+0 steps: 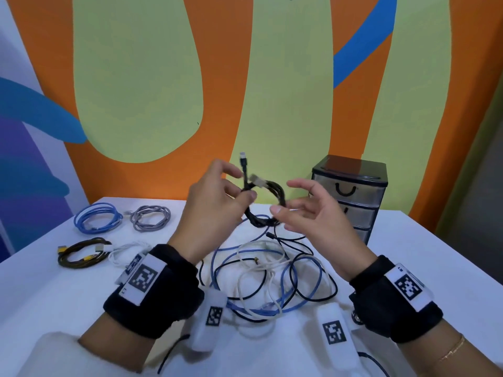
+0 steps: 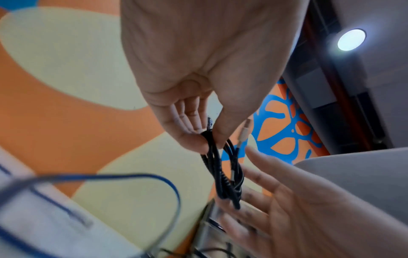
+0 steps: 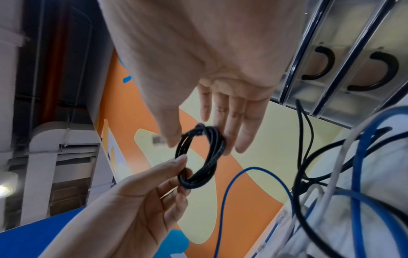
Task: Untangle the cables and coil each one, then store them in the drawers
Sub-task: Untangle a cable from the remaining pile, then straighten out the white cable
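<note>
Scene evenly and brightly lit; soft shadows cast under tangled blue, white and black cables (image 1: 272, 278) on white tabletop (image 1: 408, 254). Round ceiling lamp (image 2: 351, 39) flared in left wrist view. Wide-angle bending seen at edges; near cables and hands blurred in wrist views.

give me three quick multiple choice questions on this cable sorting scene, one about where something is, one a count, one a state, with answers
1. Where do the coiled cables lie?
A. on the table's left side
B. on top of the drawer unit
C. in an open drawer

2. How many finished coils lie there?
A. two
B. four
C. six

3. The black coil in the air is:
A. pinched by the left hand
B. lying loose on the table
C. hanging from a drawer handle

Answers: 1 A, the coils sit on the table left of the tangle. 2 B: blue, grey, black-and-yellow, white. 3 A, the left hand pinches the black coil; the right hand is open.
</note>
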